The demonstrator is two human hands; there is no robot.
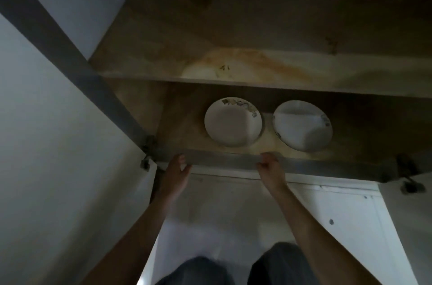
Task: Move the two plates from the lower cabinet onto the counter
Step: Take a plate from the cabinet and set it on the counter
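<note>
Two white plates, left plate (pixel 233 122) rim-patterned, right plate (pixel 303 126) plainer, lie side by side at frame centre; left hand (pixel 175 171) open and right hand (pixel 271 166) loosely curled, both empty, on the cabinet edge (pixel 224 160).

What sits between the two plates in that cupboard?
Nothing. In the head view, only a narrow strip of bare cabinet floor separates the left plate from the right plate.
</note>
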